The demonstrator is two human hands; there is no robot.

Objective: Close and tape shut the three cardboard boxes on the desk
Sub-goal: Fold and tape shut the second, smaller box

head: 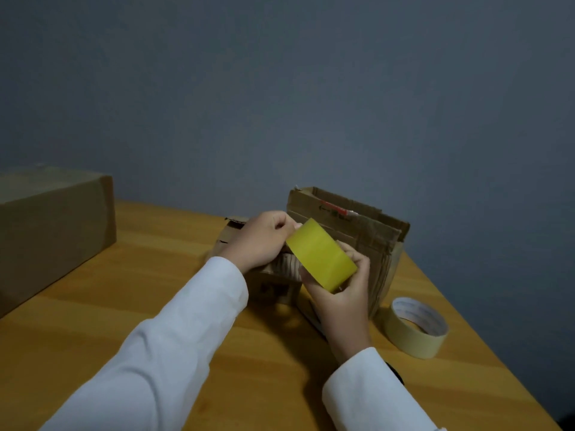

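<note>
Right hand (337, 290) grips my yellow tape roll (321, 255) steady; left hand (259, 239) pinches its loose end, readying strip for worn box (348, 241).

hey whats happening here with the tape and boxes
A person in white sleeves is getting tape ready at a wooden desk. The right hand holds a yellow tape roll, and the left hand pinches at its upper edge, apparently finding the tape's end. Just behind the hands is a worn cardboard box with its flaps up. A larger closed box sits at far left, and a cream tape roll lies on the desk to the right.
</note>
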